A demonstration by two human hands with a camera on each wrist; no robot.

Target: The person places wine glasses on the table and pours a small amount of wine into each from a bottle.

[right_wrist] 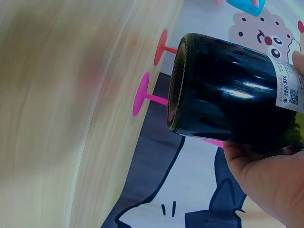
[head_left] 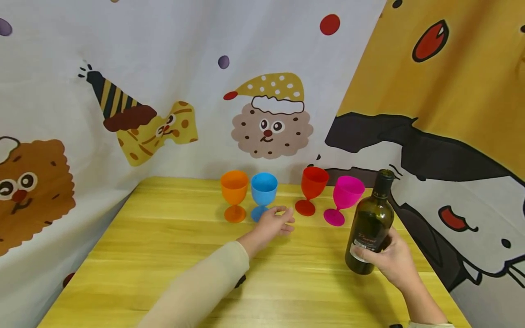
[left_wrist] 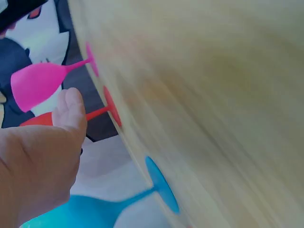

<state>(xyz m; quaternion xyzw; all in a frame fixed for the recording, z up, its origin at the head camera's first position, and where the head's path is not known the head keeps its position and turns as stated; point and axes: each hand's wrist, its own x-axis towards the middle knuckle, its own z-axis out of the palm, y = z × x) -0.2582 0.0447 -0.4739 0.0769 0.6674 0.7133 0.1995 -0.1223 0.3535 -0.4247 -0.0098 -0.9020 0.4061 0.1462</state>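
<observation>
My right hand (head_left: 394,260) grips a dark green wine bottle (head_left: 372,218) around its lower body, thumb across the label. The bottle stands nearly upright, neck leaning slightly right, and its bare base shows in the right wrist view. My left hand (head_left: 270,226) reaches over the table beside the blue goblet (head_left: 264,187), fingers relaxed and pointing right, holding nothing. In the head view it overlaps the blue goblet's foot. To the right stand a red goblet (head_left: 314,181) and a magenta goblet (head_left: 348,191), the latter just left of the bottle. An orange goblet (head_left: 234,187) stands left of the blue one.
All the goblets stand upright in a row near the back edge of the wooden table (head_left: 164,237). A cartoon-printed curtain (head_left: 184,45) hangs right behind it and along both sides. Part of a small black object (head_left: 240,281) shows beside the left sleeve.
</observation>
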